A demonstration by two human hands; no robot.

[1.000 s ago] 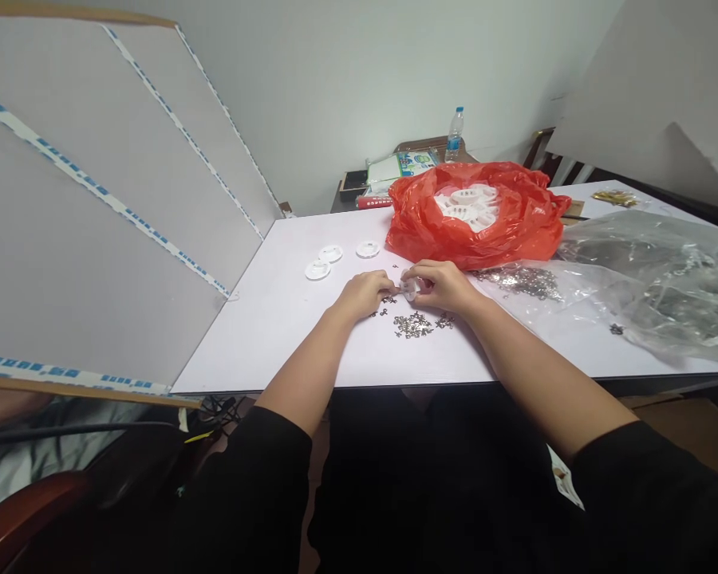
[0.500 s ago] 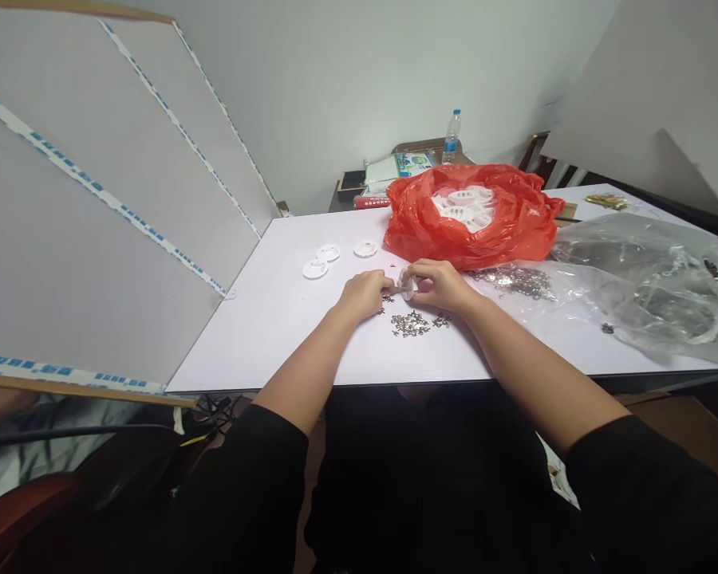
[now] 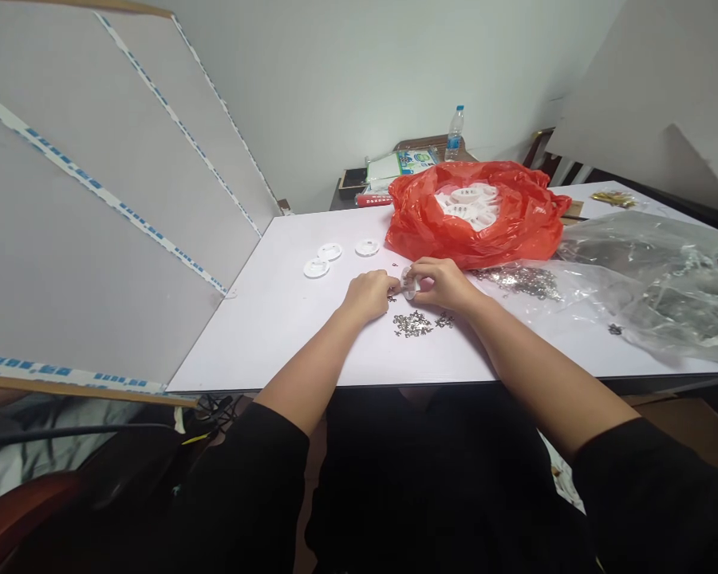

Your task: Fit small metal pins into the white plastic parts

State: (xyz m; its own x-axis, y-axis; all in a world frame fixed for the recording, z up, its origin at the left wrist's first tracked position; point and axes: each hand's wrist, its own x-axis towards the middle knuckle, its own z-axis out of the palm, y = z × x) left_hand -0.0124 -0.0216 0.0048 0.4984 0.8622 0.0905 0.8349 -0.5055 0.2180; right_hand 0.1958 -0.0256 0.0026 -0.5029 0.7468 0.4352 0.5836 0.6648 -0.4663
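The small white disc point(image 3: 408, 283) is a round plastic piece, pale and partly see-through at its edge, and most of it is hidden by fingers — only a sliver of rim shows. It sits just above the tabletop point(image 3: 287, 319), pinched between both hands near the middle of the white surface. The right hand point(image 3: 446, 285) curls around it from the right, fingers bent and closed on its rim. The left hand point(image 3: 372, 292) meets it from the left, fingers drawn together with the tips pressed against the disc's edge; whether it also pinches a small metal part there is too small to tell.

Just in front of the hands lies a loose scatter of small metal pieces point(image 3: 414, 324). Three more white discs point(image 3: 329, 252) lie flat on the tabletop to the left — well apart from the hands. Behind the hands, a red plastic bag point(image 3: 514, 219) holds a heap of the same white pieces, and a clear plastic bag point(image 3: 646, 275) spreads out to the right.
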